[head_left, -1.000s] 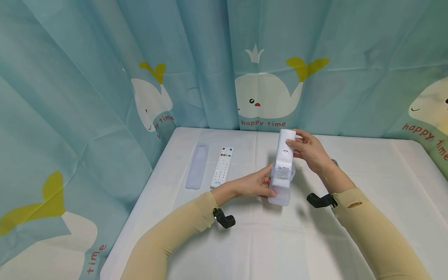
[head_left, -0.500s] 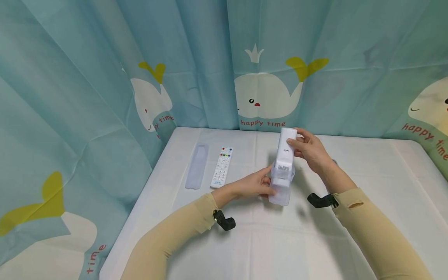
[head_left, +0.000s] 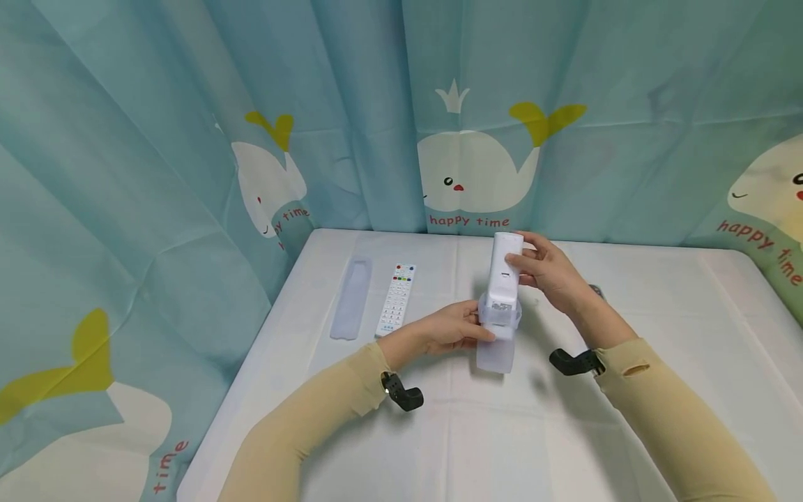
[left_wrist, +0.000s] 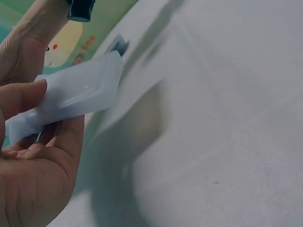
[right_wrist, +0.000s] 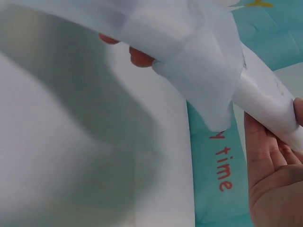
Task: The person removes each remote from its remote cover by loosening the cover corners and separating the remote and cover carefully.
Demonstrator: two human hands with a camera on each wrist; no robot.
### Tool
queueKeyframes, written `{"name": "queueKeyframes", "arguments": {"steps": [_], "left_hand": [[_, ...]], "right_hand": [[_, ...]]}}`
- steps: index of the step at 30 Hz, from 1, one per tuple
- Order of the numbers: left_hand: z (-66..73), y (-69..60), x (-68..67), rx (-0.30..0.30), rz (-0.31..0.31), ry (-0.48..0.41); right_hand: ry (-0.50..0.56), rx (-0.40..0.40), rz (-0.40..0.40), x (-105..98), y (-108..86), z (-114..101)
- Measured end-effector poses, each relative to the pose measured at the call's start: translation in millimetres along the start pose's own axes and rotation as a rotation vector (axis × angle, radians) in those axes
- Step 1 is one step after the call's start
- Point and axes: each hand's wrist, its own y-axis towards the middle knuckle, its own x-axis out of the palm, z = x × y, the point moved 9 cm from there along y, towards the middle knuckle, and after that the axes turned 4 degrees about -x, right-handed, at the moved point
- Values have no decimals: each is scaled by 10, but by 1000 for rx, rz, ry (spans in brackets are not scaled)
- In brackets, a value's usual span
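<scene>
A white remote (head_left: 504, 275), its back facing up, stands partly inside a translucent sleeve (head_left: 495, 357) above the table. My right hand (head_left: 552, 275) pinches the remote's upper end between thumb and fingers. Lower down, my left hand (head_left: 448, 328) grips the sleeve, whose rim is folded outward round the remote. In the left wrist view the sleeve's closed end (left_wrist: 90, 87) sticks out past the left thumb. The right wrist view has the folded rim (right_wrist: 203, 71) round the bare remote (right_wrist: 267, 94), with the right hand (right_wrist: 279, 179) at its end.
Left of the hands a white remote with buttons (head_left: 396, 300) lies on the white table (head_left: 401, 446), beside a flat translucent sleeve (head_left: 351, 300). A small dark object (head_left: 597, 290) is partly hidden behind the right wrist. A printed curtain (head_left: 351, 139) hangs behind the table.
The held remote and sleeve have shifted slightly left. My left fingers have moved up the sleeve, nearer its folded rim; the right hand keeps its pinch.
</scene>
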Motion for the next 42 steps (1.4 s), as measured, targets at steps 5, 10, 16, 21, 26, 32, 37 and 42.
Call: {"name": "queueKeyframes", "arguments": {"steps": [5, 10, 16, 21, 26, 32, 37, 42], "left_hand": [[3, -6, 16, 22, -11, -1], [13, -13, 48, 40, -41, 18], [47, -49, 100, 95, -130, 115], [68, -70, 95, 127, -159, 164], [49, -108, 110, 114, -180, 185], [37, -129, 151, 117, -200, 191], [36, -89, 108, 114, -116, 207], [57, -47, -30, 100, 68, 220]], "right_hand": [[-42, 36, -12, -6, -3, 26], [-32, 22, -39, -9, -10, 12], [2, -10, -37, -23, -25, -19], [-13, -32, -8, -40, -16, -32], [-42, -30, 15, -52, 0, -20], [-17, -36, 18, -60, -3, -25], [-17, -36, 26, -71, -25, -53], [-37, -29, 63, -118, -43, -62]]}}
